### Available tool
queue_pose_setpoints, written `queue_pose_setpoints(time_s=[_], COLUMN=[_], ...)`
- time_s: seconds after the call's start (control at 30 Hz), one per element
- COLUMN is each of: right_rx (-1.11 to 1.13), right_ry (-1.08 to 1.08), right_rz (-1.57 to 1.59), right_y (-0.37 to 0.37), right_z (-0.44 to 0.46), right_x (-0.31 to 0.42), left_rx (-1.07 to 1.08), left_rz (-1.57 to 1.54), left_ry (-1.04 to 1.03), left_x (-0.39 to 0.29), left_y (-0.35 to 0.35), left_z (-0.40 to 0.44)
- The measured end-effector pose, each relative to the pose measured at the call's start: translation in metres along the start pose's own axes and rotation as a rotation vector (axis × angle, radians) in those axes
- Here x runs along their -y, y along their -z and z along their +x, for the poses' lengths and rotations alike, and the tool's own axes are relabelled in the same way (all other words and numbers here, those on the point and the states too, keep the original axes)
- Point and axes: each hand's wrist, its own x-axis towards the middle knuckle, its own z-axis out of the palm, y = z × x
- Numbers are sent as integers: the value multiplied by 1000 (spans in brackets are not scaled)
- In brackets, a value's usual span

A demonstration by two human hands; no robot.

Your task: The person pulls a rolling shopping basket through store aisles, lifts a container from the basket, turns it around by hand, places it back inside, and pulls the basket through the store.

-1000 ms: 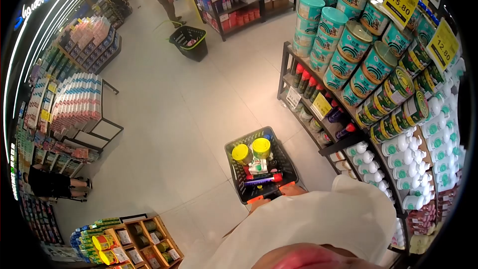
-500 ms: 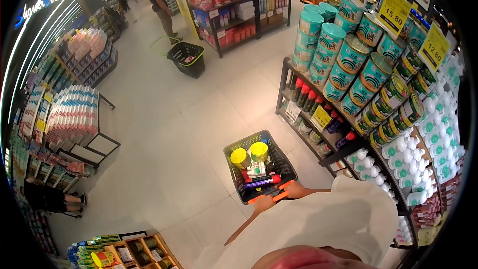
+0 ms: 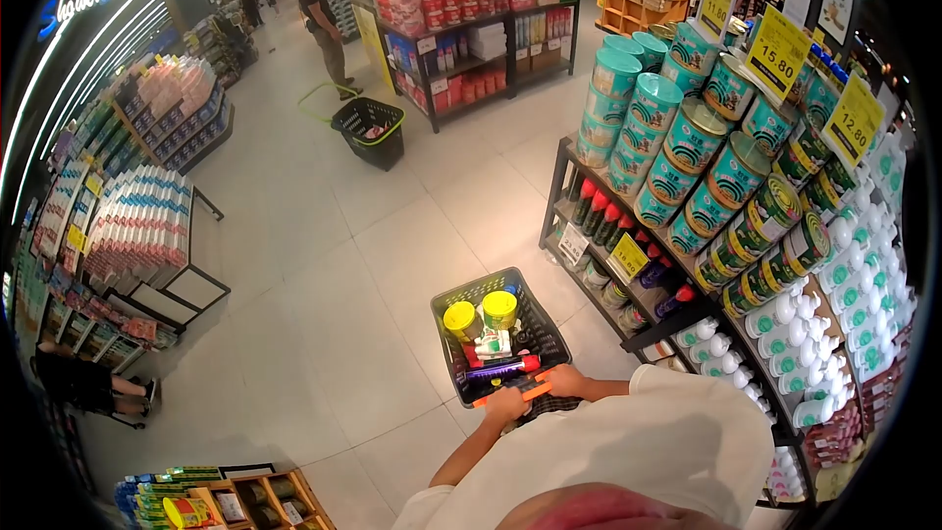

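Basket: Black plastic basket (image 3: pixel 542 321) before the wearer carries two yellow tubs (image 3: pixel 499 309), a white packet (image 3: pixel 493 344).
Orange handle (image 3: pixel 536 392): Left hand (image 3: pixel 505 404), right hand (image 3: pixel 565 381) curl closed around it.
Aisle: Green-handled black basket (image 3: pixel 373 150) appears lower than before.

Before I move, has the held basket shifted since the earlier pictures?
Yes, the basket has moved forward: its front rim is now closer to level with the far-end shelf post beside the teal tins.
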Motion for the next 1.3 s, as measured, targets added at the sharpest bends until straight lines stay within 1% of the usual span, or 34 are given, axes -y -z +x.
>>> queue_pose_setpoints(time_s=[0.13, 0.33, 0.43, 0.47, 0.5, 0.57, 0.6, 0.7, 0.83, 0.93, 1.03, 1.1, 1.13, 1.2, 1.3], right_rx=[17, -37, -13, -19, -40, -17, -38, -14, -24, -34, -138, -157, -141, -154, -107], right_ry=[-53, -30, -31, -47, -49, -72, -84, -37, -39, -33, 62, 70, 139, 139, 78], right_rz=[-4, 44, 13, 62, 79, 47, 104, 69, 123, 76, 100, 151, 99, 102, 80], right_y=[-4, 10, 13, 10, 35, 33, 52, 41, 41, 31, 22, 25, 19, 19, 3], right_z=[6, 9, 12, 13, 6, 8, 3, 12, 13, 16, 15, 14, 20, 33, 24], right_x=[-6, -8, -8, -9, 4, 5, 15, 7, 4, 0, -3, -6, -11, -22, -19], left_rx=[42, 39, 60, 45, 24, -48, -56, -38, -39, 25, 4, -48, -28, -43, -28], left_rz=[-3, 31, 13, 18, 22, -11, -10, -5, -8, 10, 8, -1, -13, -11, -11], left_ry=[12, 7, 29, 35, 38, 72, 91, 104, 91, 60, 42, 7, 35, 58, 68], left_x=[-3, -2, -1, -3, -7, 1, -2, -3, -9, -7, -5, -4, -2, -1, -9], left_y=[9, 18, 14, 17, 18, -1, 1, 8, 18, 16, 14, 13, 5, 22, 15], left_z=[0, 14, 16, 13, 12, 23, 21, 18, 13, 18, 18, 16, 14, 28, 12])
